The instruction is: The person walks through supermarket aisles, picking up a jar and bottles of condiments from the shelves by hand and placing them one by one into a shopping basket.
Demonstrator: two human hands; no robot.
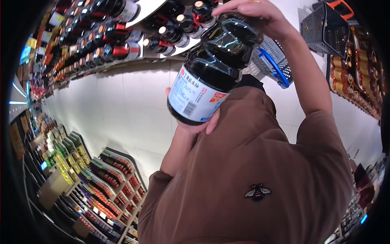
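Observation:
A large dark soy sauce bottle [219, 61] with a white and blue label is held tilted in front of my chest. Its base rests in my left hand [199, 127], whose fingers curl around the lower edge. At the upper end, my right hand [260, 12] is closed over the bottle near its neck. The cap and part of the right fingers are hidden or cut off by the frame's top edge. The label, with Chinese print and a barcode, faces up toward me.
Shelves of dark bottles [122, 51] run along the top left. A grey basket with a blue handle [273, 67] is beyond my body, and a dark basket with an orange handle [325, 32] is at upper right. Stocked racks [109, 175] stand at lower left, with more jars [353, 77] at right.

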